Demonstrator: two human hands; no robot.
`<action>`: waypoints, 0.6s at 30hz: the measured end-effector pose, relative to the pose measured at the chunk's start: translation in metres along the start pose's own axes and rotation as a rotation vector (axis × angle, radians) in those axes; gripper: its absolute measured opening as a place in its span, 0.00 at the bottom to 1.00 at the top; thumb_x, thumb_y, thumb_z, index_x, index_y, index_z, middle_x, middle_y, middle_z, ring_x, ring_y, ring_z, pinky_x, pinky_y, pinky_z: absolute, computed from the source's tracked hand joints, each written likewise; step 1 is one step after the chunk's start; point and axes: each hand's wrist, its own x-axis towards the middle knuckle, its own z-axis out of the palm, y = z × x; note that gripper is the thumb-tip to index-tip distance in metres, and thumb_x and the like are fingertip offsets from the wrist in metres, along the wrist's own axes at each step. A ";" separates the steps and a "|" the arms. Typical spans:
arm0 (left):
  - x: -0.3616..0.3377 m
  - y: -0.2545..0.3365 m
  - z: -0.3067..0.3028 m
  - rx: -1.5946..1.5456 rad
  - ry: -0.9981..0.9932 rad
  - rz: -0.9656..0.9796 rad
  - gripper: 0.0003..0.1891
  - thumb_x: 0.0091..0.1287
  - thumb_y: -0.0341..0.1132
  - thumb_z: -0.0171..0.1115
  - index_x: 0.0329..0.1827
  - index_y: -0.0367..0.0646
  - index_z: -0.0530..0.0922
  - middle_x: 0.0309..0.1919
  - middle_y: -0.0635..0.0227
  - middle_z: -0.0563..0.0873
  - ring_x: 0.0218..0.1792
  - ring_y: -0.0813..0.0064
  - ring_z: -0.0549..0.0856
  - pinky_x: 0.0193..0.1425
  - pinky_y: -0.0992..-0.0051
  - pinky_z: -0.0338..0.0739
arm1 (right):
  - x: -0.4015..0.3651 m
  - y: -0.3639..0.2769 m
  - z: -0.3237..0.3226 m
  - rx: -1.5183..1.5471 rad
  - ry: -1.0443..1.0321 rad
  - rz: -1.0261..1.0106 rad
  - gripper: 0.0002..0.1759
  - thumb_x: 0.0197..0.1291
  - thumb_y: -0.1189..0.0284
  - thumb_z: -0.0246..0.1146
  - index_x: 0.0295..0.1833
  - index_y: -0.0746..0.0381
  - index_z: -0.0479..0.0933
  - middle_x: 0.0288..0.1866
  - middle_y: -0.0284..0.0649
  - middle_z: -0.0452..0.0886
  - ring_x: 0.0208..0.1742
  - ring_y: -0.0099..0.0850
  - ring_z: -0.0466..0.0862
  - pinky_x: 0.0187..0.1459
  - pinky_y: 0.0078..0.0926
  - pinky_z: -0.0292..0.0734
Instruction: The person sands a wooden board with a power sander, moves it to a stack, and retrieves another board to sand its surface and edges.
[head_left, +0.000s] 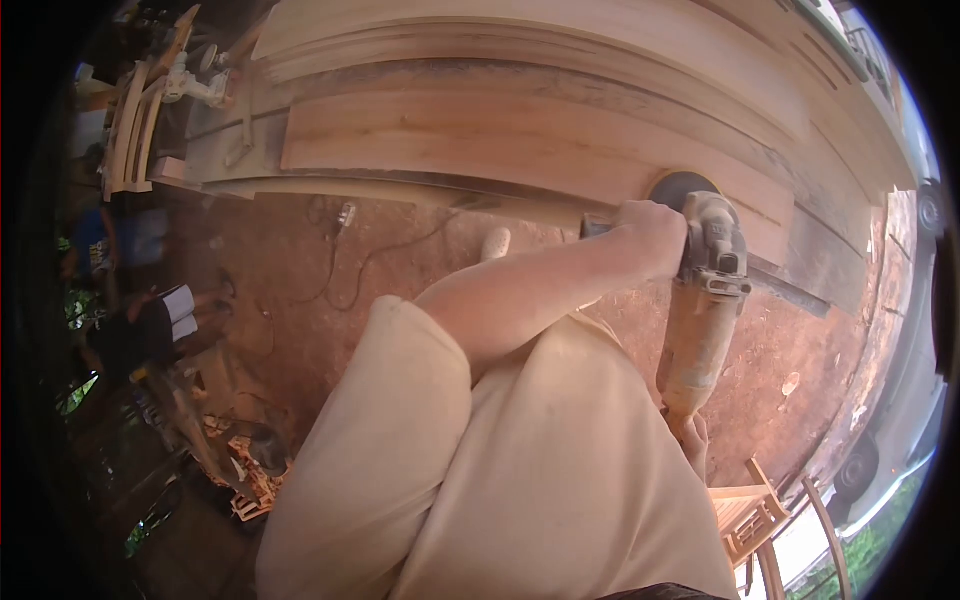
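Note:
A dusty angle grinder (700, 300) with a round sanding disc (683, 187) is in both of my hands. Its disc lies against a wide reddish wooden board (450, 135), near the board's right end. My left hand (652, 238) is closed at the side of the grinder's head, where a side handle would be; the fingers partly hide the grip. Low on the tool, my right hand (692, 440) wraps round the rear end of the body, mostly hidden behind it and my light-coloured clothing.
More long planks (480, 40) lie behind the board. A cable (370, 265) and a power socket strip (346, 215) are on the reddish floor (270, 250). Wooden frame pieces (130, 130) stand at left, near people in dark and blue clothing. A wooden chair (750, 510) is at lower right; vehicles stand beyond.

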 end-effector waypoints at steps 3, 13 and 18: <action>-0.049 -0.052 -0.011 -0.061 0.052 -0.136 0.11 0.60 0.32 0.69 0.44 0.42 0.91 0.44 0.52 0.94 0.49 0.56 0.94 0.53 0.59 0.88 | 0.007 -0.024 0.053 -0.068 -0.046 0.031 0.32 0.72 0.54 0.62 0.68 0.70 0.74 0.50 0.39 0.83 0.49 0.27 0.83 0.51 0.27 0.79; -0.156 -0.190 -0.038 -0.288 0.266 -0.555 0.13 0.59 0.34 0.69 0.44 0.36 0.90 0.44 0.45 0.92 0.50 0.45 0.92 0.59 0.54 0.86 | 0.096 -0.036 0.116 -0.303 -0.414 0.170 0.29 0.73 0.61 0.63 0.69 0.72 0.74 0.53 0.38 0.84 0.53 0.28 0.83 0.55 0.30 0.78; -0.196 -0.249 -0.062 -0.297 0.340 -0.668 0.15 0.62 0.38 0.69 0.46 0.36 0.89 0.46 0.46 0.92 0.53 0.45 0.91 0.61 0.54 0.84 | 0.108 -0.054 0.219 -0.378 -0.430 0.125 0.25 0.74 0.59 0.63 0.64 0.70 0.77 0.50 0.35 0.83 0.48 0.24 0.80 0.51 0.27 0.77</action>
